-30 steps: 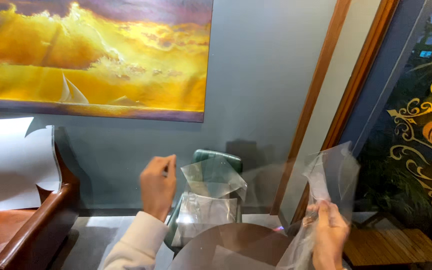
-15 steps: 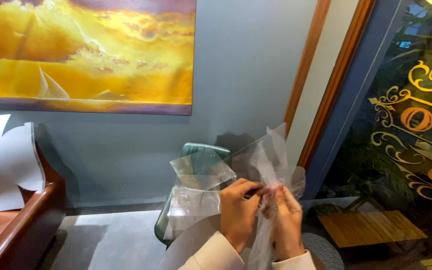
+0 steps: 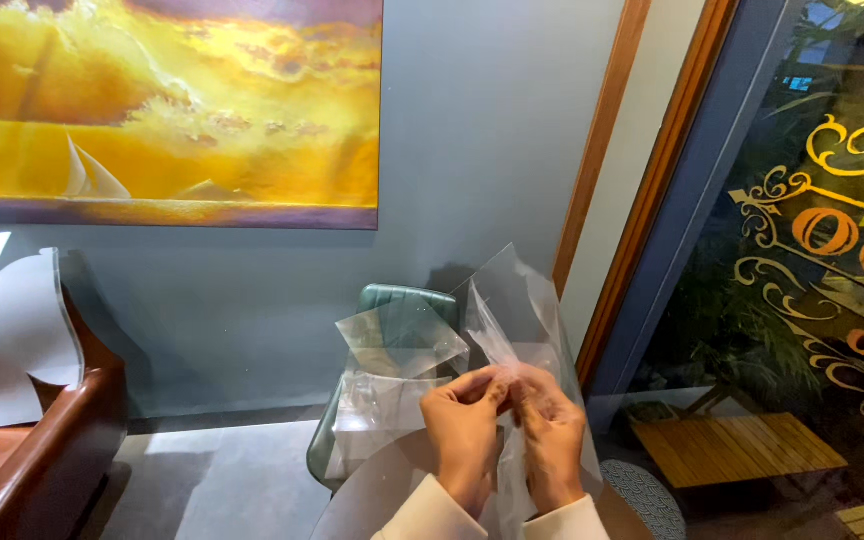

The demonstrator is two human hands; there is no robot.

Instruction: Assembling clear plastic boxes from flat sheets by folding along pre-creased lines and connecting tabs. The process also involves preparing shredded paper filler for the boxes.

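— Nearest the camera? 
— Left hand (image 3: 464, 432) and right hand (image 3: 550, 438), raised side by side, knuckles almost touching, cream sleeves just showing at the bottom edge.

— Fingers?
— Pinched together on both hands, clamped on the edge of a clear bag (image 3: 517, 330). Thumbs and forefingers meeting at the same spot, probably to rub the two thin layers apart.

— And the bag itself?
— Held up in the air between the hands, standing above the fingers and hanging down below the wrists. Lifted toward the face, likely for a better look at the seam.

— Under the hands?
— Round glass worktop (image 3: 372, 500), only its near curve in view.

— Just beyond?
— More clear bags (image 3: 392, 385), crumpled and piled loosely on the seat of a green chair (image 3: 407, 300) pushed close to the worktop, within easy reach.

— Off to the sides?
— Brown wooden bench (image 3: 47, 450) on the left with white sheets (image 3: 2, 320) propped against the wall. Glass pane (image 3: 822, 250) with gold scrollwork on the right, wooden slats seen through it.

— Farthest back?
— Grey-blue wall with a large yellow painting (image 3: 167, 105) of sails under glowing clouds.
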